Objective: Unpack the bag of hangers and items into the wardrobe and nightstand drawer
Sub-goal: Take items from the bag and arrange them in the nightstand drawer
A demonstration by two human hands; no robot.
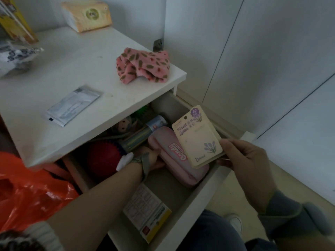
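The white nightstand's drawer [204, 194] stands pulled out. My right hand [244, 158] pinches a cream pack of letter paper [198, 136] with purple flowers and holds it above the drawer's right side. My left hand [152, 158] reaches into the drawer and grips the left edge of a pink pencil case [174, 153]. Also in the drawer are a red spiky ball [103, 160], a clear tube of pens [143, 133] and a flat sticker pack [146, 211]. The orange plastic bag [30, 194] hangs at the lower left.
On the nightstand top [54, 73] lie a pink spotted cloth [143, 65], a silver sachet [72, 105], a yellow tissue pack [87, 14] and a crumpled wrapper [16, 57]. White wardrobe doors [253, 60] stand to the right. My knee [208, 232] is below the drawer front.
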